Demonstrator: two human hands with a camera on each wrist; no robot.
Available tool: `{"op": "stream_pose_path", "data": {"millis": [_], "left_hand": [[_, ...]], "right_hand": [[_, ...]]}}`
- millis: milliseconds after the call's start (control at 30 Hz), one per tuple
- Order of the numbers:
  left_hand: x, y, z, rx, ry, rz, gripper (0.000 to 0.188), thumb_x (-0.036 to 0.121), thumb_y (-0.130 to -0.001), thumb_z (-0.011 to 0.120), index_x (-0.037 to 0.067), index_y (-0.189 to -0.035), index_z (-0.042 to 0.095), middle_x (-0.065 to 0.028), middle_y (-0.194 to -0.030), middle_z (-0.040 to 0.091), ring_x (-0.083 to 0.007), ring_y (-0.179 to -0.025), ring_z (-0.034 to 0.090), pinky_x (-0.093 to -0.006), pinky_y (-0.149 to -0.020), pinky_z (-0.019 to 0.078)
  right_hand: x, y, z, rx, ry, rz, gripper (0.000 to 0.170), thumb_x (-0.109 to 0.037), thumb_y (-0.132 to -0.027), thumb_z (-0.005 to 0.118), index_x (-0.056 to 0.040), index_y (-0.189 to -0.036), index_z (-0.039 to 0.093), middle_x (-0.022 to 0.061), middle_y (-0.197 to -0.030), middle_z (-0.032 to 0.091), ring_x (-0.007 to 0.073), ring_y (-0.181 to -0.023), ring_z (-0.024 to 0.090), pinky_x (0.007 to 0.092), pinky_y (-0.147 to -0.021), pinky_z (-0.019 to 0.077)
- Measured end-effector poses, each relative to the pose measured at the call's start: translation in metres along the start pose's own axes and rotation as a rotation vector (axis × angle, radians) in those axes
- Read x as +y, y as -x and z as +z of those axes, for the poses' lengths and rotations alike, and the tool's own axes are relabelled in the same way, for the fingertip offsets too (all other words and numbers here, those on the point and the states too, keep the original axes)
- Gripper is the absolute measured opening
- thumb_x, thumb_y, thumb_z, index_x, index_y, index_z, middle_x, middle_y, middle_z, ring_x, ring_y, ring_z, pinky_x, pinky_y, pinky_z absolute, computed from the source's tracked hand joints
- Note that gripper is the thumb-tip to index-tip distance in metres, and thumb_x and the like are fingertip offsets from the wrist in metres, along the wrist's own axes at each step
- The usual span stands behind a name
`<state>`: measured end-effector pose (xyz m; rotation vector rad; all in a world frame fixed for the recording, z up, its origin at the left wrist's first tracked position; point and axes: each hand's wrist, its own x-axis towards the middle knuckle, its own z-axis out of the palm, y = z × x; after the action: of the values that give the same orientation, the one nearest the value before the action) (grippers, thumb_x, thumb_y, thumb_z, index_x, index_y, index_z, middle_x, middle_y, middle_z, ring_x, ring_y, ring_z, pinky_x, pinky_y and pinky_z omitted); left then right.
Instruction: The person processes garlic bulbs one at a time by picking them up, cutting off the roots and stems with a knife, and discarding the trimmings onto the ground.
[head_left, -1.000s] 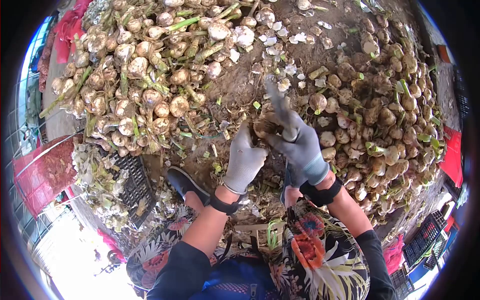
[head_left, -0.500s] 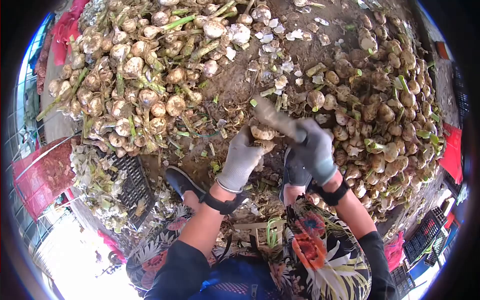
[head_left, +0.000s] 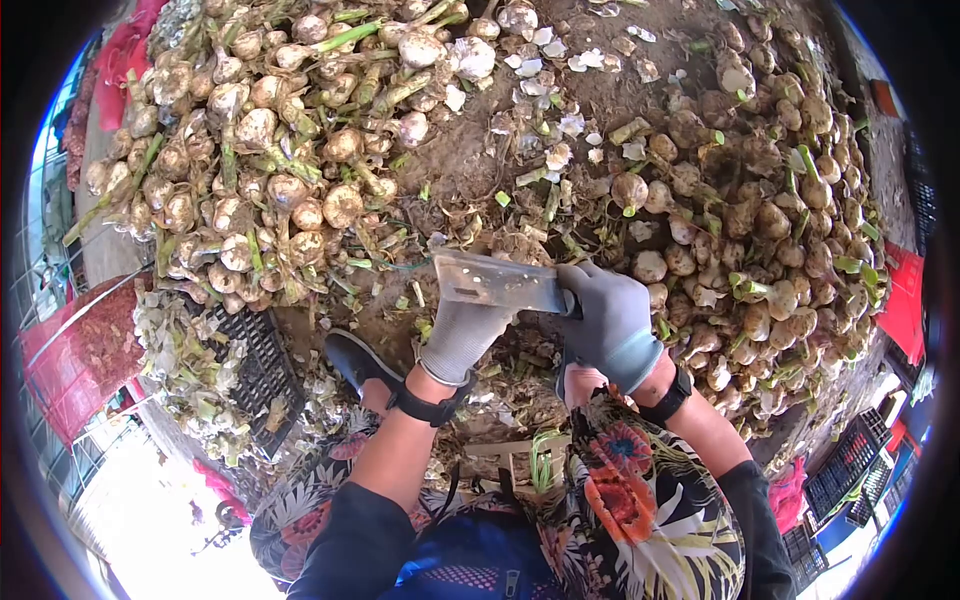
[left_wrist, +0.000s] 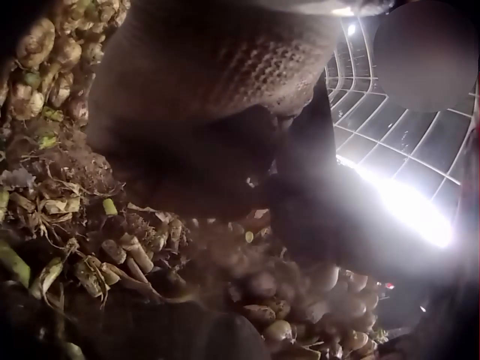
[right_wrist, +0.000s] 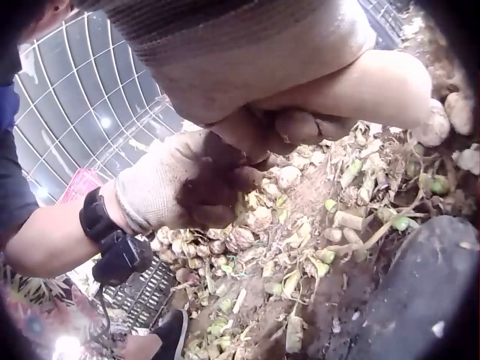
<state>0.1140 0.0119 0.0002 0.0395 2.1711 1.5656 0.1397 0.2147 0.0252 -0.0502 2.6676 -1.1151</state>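
In the head view the gloved right hand (head_left: 610, 315) grips the handle of a broad-bladed knife (head_left: 500, 282), its blade lying flat to the camera and pointing left. The blade crosses over the fingers of the gloved left hand (head_left: 465, 335), hiding them. A dirty garlic bulb (head_left: 518, 244) shows just behind the blade; whether the left fingers hold it cannot be told there. The right wrist view shows the left hand (right_wrist: 184, 180) with curled fingers in shadow, beside the right hand (right_wrist: 300, 90). In the left wrist view the glove (left_wrist: 202, 67) is dark and its fingertips are unclear.
A heap of garlic with stems (head_left: 285, 190) lies at the left, another heap (head_left: 770, 230) at the right. Cut stems and peelings litter the soil between them. A black crate (head_left: 262, 365) with leafy scraps stands at lower left, and a shoe (head_left: 358, 362) is near the left forearm.
The knife has swung from pointing up and away to lying leftward across the left hand. Both hands have shifted slightly left, and the bulb seen between them is now mostly hidden.
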Motion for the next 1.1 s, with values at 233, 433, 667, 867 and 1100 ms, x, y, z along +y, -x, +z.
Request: {"op": "stream_pose_path", "data": {"millis": [233,433,667,867,1100], "left_hand": [[0.016,0.008,-0.007,0.006,0.256,-0.172,0.046,0.000,-0.081,0.078,0.002,-0.122,0.057,-0.0025,-0.100,0.067,-0.0073,-0.082,0.063,-0.0227,-0.068,0.0532],[0.048,0.004,-0.012,-0.117,0.366,-0.106,0.070,0.012,-0.072,0.089,-0.003,-0.129,0.053,-0.0046,-0.109,0.066,-0.0124,-0.101,0.063,-0.0289,-0.091,0.0522],[0.041,-0.005,-0.019,-0.217,0.195,-0.050,0.065,0.009,-0.075,0.084,-0.004,-0.130,0.052,-0.0115,-0.124,0.063,-0.0162,-0.113,0.059,-0.0325,-0.100,0.0483],[0.028,0.007,-0.017,-0.103,0.316,-0.171,0.055,0.014,-0.083,0.080,0.002,-0.130,0.055,-0.0099,-0.123,0.063,-0.0174,-0.109,0.063,-0.0336,-0.091,0.0520],[0.047,-0.007,-0.014,-0.160,-0.227,0.194,0.022,0.000,-0.075,0.069,0.006,-0.095,0.063,-0.0044,-0.094,0.064,-0.0222,-0.091,0.065,-0.0395,-0.080,0.0515]], "right_hand": [[0.005,-0.002,0.005,-0.035,-0.028,-0.002,0.024,-0.009,-0.070,0.070,-0.0122,-0.093,0.062,0.0095,-0.081,0.063,0.0349,-0.076,0.065,0.0458,-0.067,0.0518],[0.044,-0.013,0.018,0.064,-0.040,0.289,0.012,-0.015,-0.080,0.068,-0.0096,-0.091,0.066,0.0126,-0.078,0.070,0.0365,-0.073,0.069,0.0423,-0.064,0.0557],[0.018,0.005,0.003,-0.002,-0.273,0.339,0.035,-0.010,-0.078,0.073,-0.0042,-0.111,0.068,0.0197,-0.089,0.070,0.0353,-0.082,0.071,0.0402,-0.071,0.0556],[0.003,-0.003,-0.001,0.064,0.115,-0.037,0.021,-0.007,-0.079,0.066,-0.0127,-0.099,0.065,0.0092,-0.081,0.062,0.0322,-0.073,0.065,0.0433,-0.067,0.0518],[0.037,-0.001,0.017,-0.139,-0.399,0.346,0.030,-0.024,-0.081,0.074,-0.0090,-0.107,0.071,0.0182,-0.080,0.070,0.0380,-0.077,0.069,0.0407,-0.071,0.0554]]}}
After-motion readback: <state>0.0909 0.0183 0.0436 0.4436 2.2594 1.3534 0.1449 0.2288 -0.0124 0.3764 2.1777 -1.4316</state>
